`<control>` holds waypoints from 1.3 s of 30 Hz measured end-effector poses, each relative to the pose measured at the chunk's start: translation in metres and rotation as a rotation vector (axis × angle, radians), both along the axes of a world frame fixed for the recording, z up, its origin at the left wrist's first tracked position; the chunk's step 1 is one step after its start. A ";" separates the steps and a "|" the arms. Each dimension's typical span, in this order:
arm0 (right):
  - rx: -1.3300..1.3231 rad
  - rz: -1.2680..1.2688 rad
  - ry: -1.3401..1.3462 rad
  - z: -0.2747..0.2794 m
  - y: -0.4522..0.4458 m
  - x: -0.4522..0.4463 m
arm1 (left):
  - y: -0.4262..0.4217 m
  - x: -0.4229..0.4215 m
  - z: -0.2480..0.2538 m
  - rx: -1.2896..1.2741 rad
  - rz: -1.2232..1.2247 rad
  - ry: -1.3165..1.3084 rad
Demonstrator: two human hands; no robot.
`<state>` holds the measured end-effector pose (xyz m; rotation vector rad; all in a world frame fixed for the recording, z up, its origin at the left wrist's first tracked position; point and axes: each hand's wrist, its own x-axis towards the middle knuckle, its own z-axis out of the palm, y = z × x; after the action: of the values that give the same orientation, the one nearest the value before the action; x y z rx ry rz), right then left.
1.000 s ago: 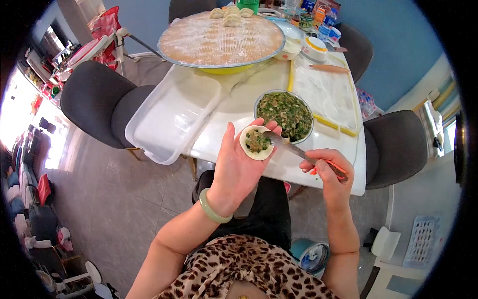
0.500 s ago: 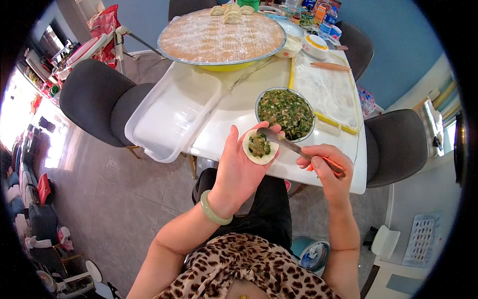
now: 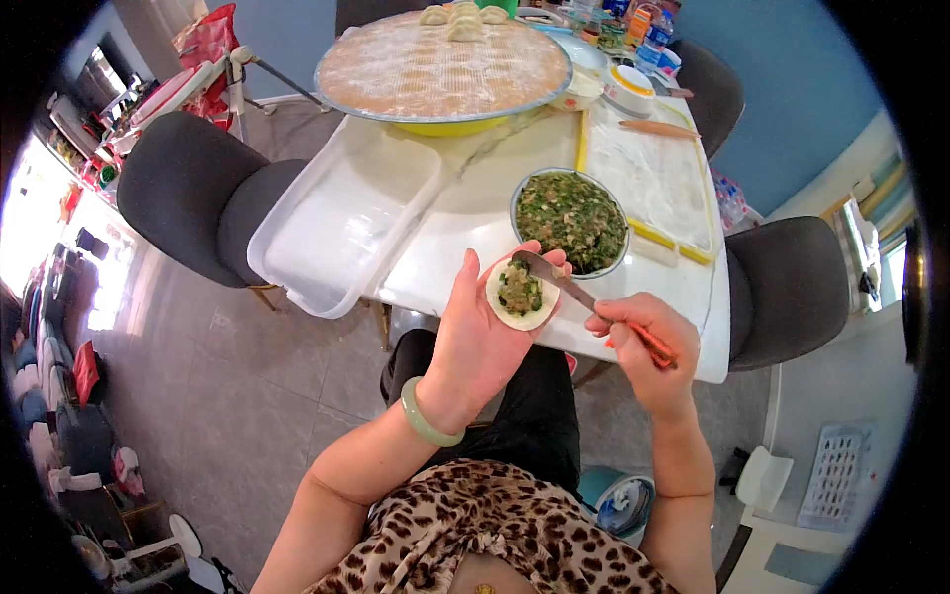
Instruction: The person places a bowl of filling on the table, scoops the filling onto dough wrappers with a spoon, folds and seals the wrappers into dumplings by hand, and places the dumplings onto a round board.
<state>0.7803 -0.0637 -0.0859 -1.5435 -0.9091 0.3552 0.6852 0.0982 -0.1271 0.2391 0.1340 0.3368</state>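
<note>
A round dough wrapper lies on the palm and fingers of my left hand, which faces up with the thumb spread. Green and brown filling sits in the middle of the wrapper. My right hand is closed round the handle of a metal spreader, whose tip touches the filling near the wrapper's upper edge. Just beyond my left fingers stands a bowl full of chopped green filling.
A floured round board carries several dumplings at the back. On the left of the table is a clear plastic bin. A floured yellow-edged tray with a rolling pin lies right. Dark chairs flank the table.
My left hand with the wrapper has shifted slightly right. The spreader's tip has moved from the right side of the filling to its upper edge, and its handle has tilted more steeply.
</note>
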 end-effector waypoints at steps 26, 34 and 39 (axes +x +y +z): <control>-0.231 -0.002 -0.097 -0.014 0.013 0.064 | 0.003 -0.015 -0.007 0.019 -0.002 0.058; -0.295 -0.058 -0.284 0.001 -0.026 0.062 | -0.006 -0.027 -0.014 -0.001 -0.089 0.090; -0.166 -0.066 -0.912 0.006 -0.041 0.000 | -0.021 -0.025 -0.007 -0.040 -0.166 0.111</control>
<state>0.7800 -0.1050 -0.0798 -1.9062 -1.5407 -0.3787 0.6600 0.0772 -0.1344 0.2281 0.2290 0.1553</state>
